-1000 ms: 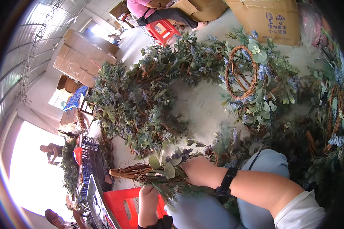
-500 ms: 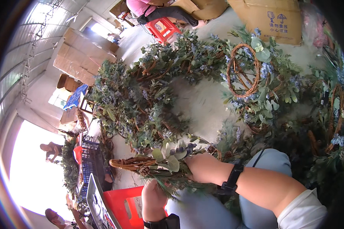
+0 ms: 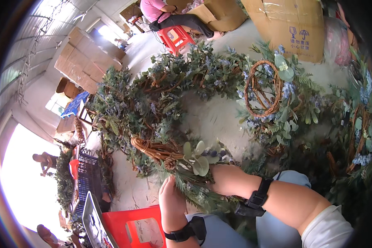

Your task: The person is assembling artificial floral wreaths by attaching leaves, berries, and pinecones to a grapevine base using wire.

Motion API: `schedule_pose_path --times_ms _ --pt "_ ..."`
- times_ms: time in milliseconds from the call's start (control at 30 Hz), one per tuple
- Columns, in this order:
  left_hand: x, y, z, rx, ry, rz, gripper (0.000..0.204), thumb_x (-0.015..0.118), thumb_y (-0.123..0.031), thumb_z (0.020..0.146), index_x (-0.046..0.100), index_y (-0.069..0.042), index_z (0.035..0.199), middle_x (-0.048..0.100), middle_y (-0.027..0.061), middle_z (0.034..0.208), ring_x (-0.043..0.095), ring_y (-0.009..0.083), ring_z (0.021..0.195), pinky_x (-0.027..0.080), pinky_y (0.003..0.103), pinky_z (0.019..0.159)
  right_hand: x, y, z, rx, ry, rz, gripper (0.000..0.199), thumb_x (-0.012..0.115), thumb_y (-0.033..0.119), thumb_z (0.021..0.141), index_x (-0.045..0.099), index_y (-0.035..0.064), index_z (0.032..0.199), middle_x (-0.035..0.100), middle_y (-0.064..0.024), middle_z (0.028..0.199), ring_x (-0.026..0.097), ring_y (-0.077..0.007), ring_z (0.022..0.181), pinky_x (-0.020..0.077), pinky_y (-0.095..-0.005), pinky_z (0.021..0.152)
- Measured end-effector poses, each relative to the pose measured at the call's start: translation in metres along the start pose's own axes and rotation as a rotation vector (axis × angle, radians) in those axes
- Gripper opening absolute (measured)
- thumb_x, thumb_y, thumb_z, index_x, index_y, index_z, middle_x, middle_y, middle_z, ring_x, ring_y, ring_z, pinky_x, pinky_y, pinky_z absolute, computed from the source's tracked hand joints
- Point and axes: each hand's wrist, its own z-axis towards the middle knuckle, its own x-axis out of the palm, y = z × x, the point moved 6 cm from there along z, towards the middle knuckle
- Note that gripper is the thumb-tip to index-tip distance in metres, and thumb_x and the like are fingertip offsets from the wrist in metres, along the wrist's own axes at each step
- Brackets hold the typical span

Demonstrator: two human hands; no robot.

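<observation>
A wreath of brown twisted vine [image 3: 161, 152] with pine sprigs, a pinecone [image 3: 170, 164], round grey-green leaves [image 3: 200, 165] and dark berries is held over my lap, seen edge-on. My right hand [image 3: 225, 180] grips its right part, the fingertips hidden behind the greenery. Below the wreath, my left hand [image 3: 171, 200] points upward with straight fingers laid against the lower greenery. Some of its fingers are hidden from this side.
Decorated wreaths [image 3: 136, 99] lie heaped in an arc ahead, and another wreath [image 3: 263, 89] lies at right. At lower left are a red stool [image 3: 118, 218] and a grey tray [image 3: 89, 219]. Large cartons [image 3: 289, 25] stand behind; a person [image 3: 161, 12] sits at the back.
The wreath has risen and moved slightly right, its vine end now tilted upward. My left hand has followed it up, and its fingers have straightened.
</observation>
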Motion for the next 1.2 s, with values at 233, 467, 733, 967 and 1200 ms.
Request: schedule_pose_path --times_ms 233,467,733,967,1200 --pt "-0.067 -0.003 0.012 0.169 -0.104 -0.171 0.021 0.043 -0.023 0.089 0.054 -0.005 0.087 0.059 0.0062 0.082 0.055 0.0211 0.081 0.045 0.033 0.075 0.008 0.012 0.006 -0.115 0.085 -0.066 0.042 0.065 0.03 0.072 0.058 -0.0013 0.099 0.062 -0.0201 0.086 0.059 -0.0368 0.084 0.0476 -0.0431 0.074" --pt "-0.07 -0.004 -0.013 0.334 -0.5 -0.308 0.005 0.047 -0.013 0.082 0.05 -0.009 0.083 0.05 -0.0008 0.073 0.045 0.013 0.066 0.037 0.027 0.068 -0.013 0.003 0.008 -0.156 -0.207 0.17 0.037 0.068 0.027 0.071 0.062 0.0022 0.098 0.062 -0.0186 0.084 0.059 -0.0369 0.082 0.0465 -0.0411 0.071" --pt "0.004 0.026 -0.033 0.242 -0.027 0.366 0.039 0.049 0.005 0.076 0.049 0.001 0.115 0.053 0.0055 0.09 0.051 0.0108 0.079 0.039 0.02 0.068 -0.033 0.026 -0.013 -0.096 -0.415 0.268 0.032 0.07 0.017 0.071 0.062 0.0041 0.1 0.064 -0.0157 0.092 0.061 -0.0325 0.086 0.0475 -0.0346 0.075" --pt "-0.009 0.039 -0.009 0.368 0.373 0.325 0.063 0.045 0.005 0.073 0.027 0.002 0.134 0.043 0.0124 0.126 0.041 0.0208 0.117 0.032 0.031 0.098 0.009 0.029 -0.014 -0.112 -0.025 -0.057 0.034 0.058 0.027 0.078 0.054 0.0035 0.103 0.061 -0.0204 0.091 0.059 -0.0367 0.082 0.0473 -0.0454 0.07" --pt "-0.016 0.039 0.02 0.424 -0.096 0.928 0.06 0.069 -0.015 0.069 0.044 0.004 0.12 0.039 0.017 0.118 0.045 0.0277 0.109 0.039 0.034 0.093 0.029 0.012 -0.01 -0.006 0.309 -0.202 0.041 0.058 0.035 0.078 0.054 0.0001 0.1 0.062 -0.0202 0.077 0.06 -0.0374 0.071 0.0477 -0.0448 0.065"
